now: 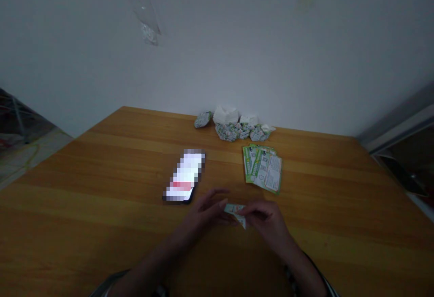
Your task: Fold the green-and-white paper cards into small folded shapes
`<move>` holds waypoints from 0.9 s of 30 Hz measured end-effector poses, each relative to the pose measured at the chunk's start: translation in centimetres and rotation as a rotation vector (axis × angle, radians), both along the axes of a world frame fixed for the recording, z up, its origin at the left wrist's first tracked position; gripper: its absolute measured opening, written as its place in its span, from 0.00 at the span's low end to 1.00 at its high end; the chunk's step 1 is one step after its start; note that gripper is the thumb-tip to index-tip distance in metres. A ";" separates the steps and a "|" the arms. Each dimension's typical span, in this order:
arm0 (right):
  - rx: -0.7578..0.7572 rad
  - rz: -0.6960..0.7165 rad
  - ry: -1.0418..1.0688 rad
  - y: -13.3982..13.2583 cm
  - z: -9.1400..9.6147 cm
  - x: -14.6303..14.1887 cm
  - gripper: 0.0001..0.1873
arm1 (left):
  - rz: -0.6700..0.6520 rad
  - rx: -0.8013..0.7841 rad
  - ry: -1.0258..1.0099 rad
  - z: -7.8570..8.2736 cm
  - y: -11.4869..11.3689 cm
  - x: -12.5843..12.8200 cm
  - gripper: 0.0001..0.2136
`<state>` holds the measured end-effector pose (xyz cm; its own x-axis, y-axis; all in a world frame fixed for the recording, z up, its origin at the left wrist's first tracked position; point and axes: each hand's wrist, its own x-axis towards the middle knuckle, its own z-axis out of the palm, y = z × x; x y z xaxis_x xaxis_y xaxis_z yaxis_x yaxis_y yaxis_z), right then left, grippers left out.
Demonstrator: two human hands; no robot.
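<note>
Between my two hands is a small folded piece of printed paper [234,209], pale with green and red print, one pointed corner hanging down. My left hand [212,209] pinches its left end, with the index finger raised above it. From the other side, the fingers of my right hand [266,220] are closed on the right part of the paper. Beyond my right hand lies a fanned stack of green-and-white printed sheets [262,168]. A phone [185,175] with a lit, blurred screen rests beyond my left hand.
Along the wall at the table's [101,166] back edge sit several folded paper pieces [233,129] with white and printed sides. A separate folded printed piece [203,119] is at their left. Clear plastic [144,12] hangs on the wall. A dark framed object [403,175] stands at far right.
</note>
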<state>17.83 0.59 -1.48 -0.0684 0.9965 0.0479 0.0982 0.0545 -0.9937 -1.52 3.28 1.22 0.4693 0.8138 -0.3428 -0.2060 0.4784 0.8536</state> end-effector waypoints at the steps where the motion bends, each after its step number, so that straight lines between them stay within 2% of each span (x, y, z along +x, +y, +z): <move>1: 0.034 0.024 -0.042 -0.1 -0.1 0.0 0.07 | 0.003 0.053 0.096 -0.2 0.0 0.0 0.14; 5: 0.058 0.138 -0.105 -0.4 0.1 -0.2 0.07 | -0.042 0.248 0.381 -1.0 0.0 0.0 0.13; 7: -0.014 0.187 -0.044 -0.6 0.5 -0.4 0.07 | 0.012 0.323 0.478 -1.1 -0.2 0.0 0.12; 9: -0.116 0.212 0.063 -0.7 0.8 -0.7 0.14 | 0.083 0.411 0.574 -0.7 -0.5 0.1 0.11; 12: -0.238 0.147 0.191 -0.8 0.7 -1.4 0.17 | 0.104 0.509 0.649 -0.1 -0.7 0.3 0.12; 14: -0.259 0.087 0.215 -0.8 0.3 -1.7 0.16 | 0.071 0.534 0.636 0.1 -0.8 0.5 0.12; 17: -0.265 0.059 0.253 -0.6 -0.1 -1.7 0.18 | 0.024 0.536 0.495 -0.1 -0.7 0.7 0.09; 20: -0.300 0.086 0.287 -0.4 0.1 -1.1 0.22 | 0.000 0.573 0.445 -0.6 -0.7 0.6 0.13; 23: -0.298 0.140 0.308 -0.3 0.5 -0.8 0.24 | -0.011 0.609 0.518 -1.1 -0.6 0.3 0.09; 27: -0.257 0.193 0.341 -0.4 0.8 -0.7 0.26 | -0.021 0.574 0.481 -0.9 -0.4 0.1 0.08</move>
<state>17.15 0.22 -0.71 -0.2770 0.9496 -0.1467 -0.2244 -0.2124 -0.9511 -1.41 2.88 0.32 0.3922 0.9191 -0.0379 0.2569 -0.0698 0.9639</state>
